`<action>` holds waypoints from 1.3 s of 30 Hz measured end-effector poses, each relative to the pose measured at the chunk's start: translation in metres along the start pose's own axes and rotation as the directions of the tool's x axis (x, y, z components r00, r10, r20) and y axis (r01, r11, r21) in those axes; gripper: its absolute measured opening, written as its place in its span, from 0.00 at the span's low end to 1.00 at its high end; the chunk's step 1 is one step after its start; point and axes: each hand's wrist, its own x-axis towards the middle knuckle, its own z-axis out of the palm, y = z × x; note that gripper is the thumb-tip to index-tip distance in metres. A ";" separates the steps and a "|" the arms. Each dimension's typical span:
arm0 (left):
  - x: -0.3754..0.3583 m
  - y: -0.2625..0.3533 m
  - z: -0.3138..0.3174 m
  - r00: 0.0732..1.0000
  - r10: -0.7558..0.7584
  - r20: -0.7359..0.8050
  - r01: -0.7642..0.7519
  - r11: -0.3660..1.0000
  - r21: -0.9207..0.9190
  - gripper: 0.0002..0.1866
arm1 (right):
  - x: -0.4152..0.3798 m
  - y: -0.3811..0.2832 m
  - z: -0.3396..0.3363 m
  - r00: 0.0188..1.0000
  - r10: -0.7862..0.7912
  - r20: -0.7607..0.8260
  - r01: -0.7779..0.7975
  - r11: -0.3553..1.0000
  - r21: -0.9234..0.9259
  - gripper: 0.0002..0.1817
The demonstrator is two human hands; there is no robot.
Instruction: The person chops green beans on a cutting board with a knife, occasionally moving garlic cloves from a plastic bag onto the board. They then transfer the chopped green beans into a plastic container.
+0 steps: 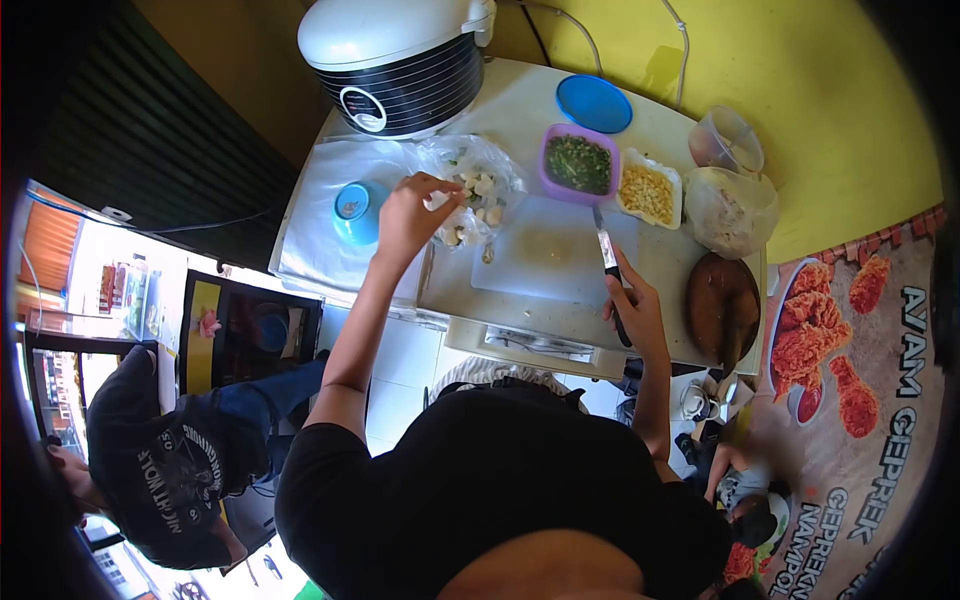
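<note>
1. Grips a black-handled steel knife [611,268] in the right hand [637,303], pointing the blade toward a square purple plastic tub [548,186] of chopped greens [578,165].
2. Bends the left hand [405,215] thumb-to-fingers over small whitish pieces [484,186] in a crumpled clear plastic bag [512,182]; cannot tell if pinching one.
3. Between both hands: a rectangular, translucent white cutting board [520,265].
4. Beside the tub: a white tray [667,220] of chopped yellowish pieces [646,192].

The knife blade [607,249] is smooth, glossy metal.
</note>
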 end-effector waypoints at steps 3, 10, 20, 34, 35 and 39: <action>-0.004 -0.004 0.014 1.000 0.011 0.027 -0.014 0.993 0.115 0.08 | 0.010 -0.008 0.011 0.999 -0.002 0.050 0.002 1.000 -0.002 0.27; -0.004 -0.007 0.035 0.992 -0.110 -0.056 0.114 0.990 0.079 0.08 | 0.025 -0.021 0.033 0.988 0.028 0.154 -0.028 1.000 -0.003 0.27; 0.006 0.001 0.033 0.987 -0.151 0.052 0.130 0.948 0.291 0.09 | 0.030 -0.018 0.050 0.966 0.068 0.251 -0.066 0.998 -0.017 0.28; 0.010 0.016 0.009 0.996 -0.070 0.062 0.058 0.982 0.179 0.06 | 0.010 -0.009 0.008 0.973 0.049 0.228 -0.025 0.994 -0.104 0.29; 0.005 0.026 0.006 0.995 -0.066 0.073 0.052 0.982 0.181 0.06 | 0.006 -0.006 0.004 0.977 0.080 0.200 -0.059 0.993 -0.105 0.29; -0.021 0.062 0.025 0.989 0.139 0.042 -0.136 0.988 -0.069 0.05 | -0.004 0.000 -0.010 0.980 0.078 0.181 -0.072 0.997 -0.040 0.28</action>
